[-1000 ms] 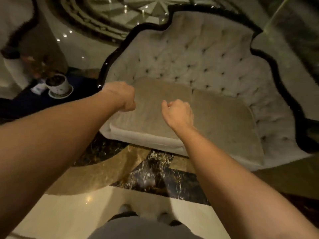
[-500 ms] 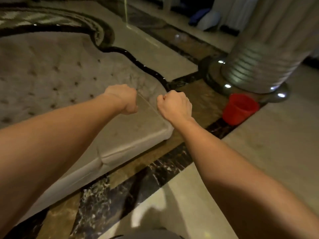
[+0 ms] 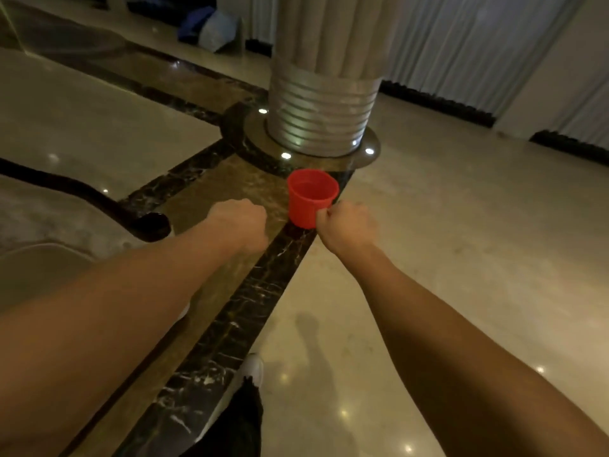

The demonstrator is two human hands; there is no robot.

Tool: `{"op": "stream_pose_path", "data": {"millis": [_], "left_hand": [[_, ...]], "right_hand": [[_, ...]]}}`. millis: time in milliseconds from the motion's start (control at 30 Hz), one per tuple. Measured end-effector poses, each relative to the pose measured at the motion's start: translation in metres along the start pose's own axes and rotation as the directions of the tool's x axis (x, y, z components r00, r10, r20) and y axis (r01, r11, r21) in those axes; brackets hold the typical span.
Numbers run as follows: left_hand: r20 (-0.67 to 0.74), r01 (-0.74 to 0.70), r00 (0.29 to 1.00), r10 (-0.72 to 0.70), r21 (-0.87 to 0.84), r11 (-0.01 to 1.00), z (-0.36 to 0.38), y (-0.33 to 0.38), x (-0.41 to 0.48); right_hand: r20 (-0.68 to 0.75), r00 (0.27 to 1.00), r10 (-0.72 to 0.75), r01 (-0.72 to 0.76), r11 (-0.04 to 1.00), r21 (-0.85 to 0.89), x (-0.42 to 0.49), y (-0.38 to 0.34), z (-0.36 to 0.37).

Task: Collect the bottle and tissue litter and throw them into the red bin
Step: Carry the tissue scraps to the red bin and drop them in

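The red bin (image 3: pixel 311 197) stands open-topped on the marble floor, just in front of a column's base. My right hand (image 3: pixel 346 225) is a closed fist and overlaps the bin's lower right side in the picture. My left hand (image 3: pixel 242 222) is also a fist, a little left of the bin. Nothing shows in either fist; the palms face away from me. No bottle or tissue is in view.
A fluted column with a ribbed metal base (image 3: pixel 321 117) rises right behind the bin. The black-trimmed end of a tufted sofa (image 3: pixel 145 222) lies at the left. Blue and pale bags (image 3: pixel 211 28) sit far back, curtains (image 3: pixel 478 44) at the right. My shoe (image 3: pixel 253 371) is below.
The view has swung right from the sofa to the column. The red bin has come from the right side to the middle, closer to both fists.
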State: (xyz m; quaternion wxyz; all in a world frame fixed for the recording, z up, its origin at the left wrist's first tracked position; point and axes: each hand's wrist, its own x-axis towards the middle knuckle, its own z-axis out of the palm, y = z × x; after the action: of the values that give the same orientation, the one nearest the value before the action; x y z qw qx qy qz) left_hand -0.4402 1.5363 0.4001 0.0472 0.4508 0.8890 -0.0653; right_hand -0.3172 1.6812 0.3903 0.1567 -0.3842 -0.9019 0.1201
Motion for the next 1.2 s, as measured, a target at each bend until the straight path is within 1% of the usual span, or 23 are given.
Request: {"op": "stream_pose_path", "data": {"millis": [133,200,233,333,367,467,600,667,733,833,933,1000,1067,1167,1200], "left_hand": [[0.017,-0.046,0.999,0.046,-0.001,0.999,-0.007,0.017,0.118],[-0.004,-0.075,0.997,0.075,-0.013,0.997,-0.013,0.023,0.183],[-0.008,-0.092,0.996,0.092,-0.011,0.996,-0.015,0.027,0.215],[-0.006,-0.121,0.993,0.121,-0.002,0.993,-0.025,0.037,0.310],[-0.002,-0.124,0.992,0.124,-0.002,0.992,-0.028,0.040,0.340],[0.037,-0.104,0.994,0.104,-0.007,0.995,-0.034,0.054,0.416],[0.130,-0.070,0.989,0.073,-0.032,0.997,-0.021,0.078,0.512],[0.133,-0.065,0.989,0.068,-0.029,0.997,-0.015,0.094,0.562],[0.128,-0.041,0.991,0.046,-0.044,0.998,-0.009,0.108,0.609],[0.183,0.068,0.982,-0.040,-0.146,0.987,-0.001,0.128,0.662],[0.236,0.173,0.965,-0.117,-0.233,0.957,0.006,0.137,0.704],[0.246,0.234,0.954,-0.173,-0.243,0.941,0.009,0.135,0.732],[0.259,0.286,0.940,-0.223,-0.241,0.927,0.009,0.130,0.760],[0.277,0.362,0.916,-0.290,-0.260,0.895,0.015,0.116,0.813],[0.291,0.389,0.903,-0.317,-0.238,0.890,0.022,0.110,0.827]], "right_hand": [[0.001,0.999,0.053,-0.053,0.997,-0.060,0.092,0.044,0.014],[0.028,0.999,0.021,-0.017,0.987,-0.163,0.143,0.060,0.021],[0.044,0.998,0.038,-0.028,0.979,-0.200,0.168,0.069,0.024],[0.057,0.988,0.142,-0.130,0.975,-0.183,0.243,0.093,0.033],[0.065,0.985,0.158,-0.144,0.973,-0.183,0.264,0.100,0.036],[0.111,0.981,0.161,-0.139,0.973,-0.183,0.320,0.126,0.044],[0.132,0.977,0.169,-0.149,0.977,-0.153,0.403,0.172,0.069],[0.145,0.976,0.160,-0.142,0.982,-0.127,0.452,0.201,0.089],[0.170,0.976,0.136,-0.123,0.989,-0.085,0.501,0.229,0.110],[0.240,0.965,0.101,-0.093,0.995,-0.044,0.573,0.256,0.130],[0.324,0.946,0.017,0.002,0.998,-0.058,0.635,0.271,0.146],[0.358,0.933,-0.025,0.056,0.996,-0.076,0.679,0.273,0.159],[0.389,0.918,-0.070,0.101,0.993,-0.059,0.719,0.270,0.175],[0.444,0.885,-0.138,0.173,0.984,-0.038,0.775,0.265,0.213],[0.457,0.875,-0.158,0.197,0.980,-0.038,0.790,0.264,0.225]]}}
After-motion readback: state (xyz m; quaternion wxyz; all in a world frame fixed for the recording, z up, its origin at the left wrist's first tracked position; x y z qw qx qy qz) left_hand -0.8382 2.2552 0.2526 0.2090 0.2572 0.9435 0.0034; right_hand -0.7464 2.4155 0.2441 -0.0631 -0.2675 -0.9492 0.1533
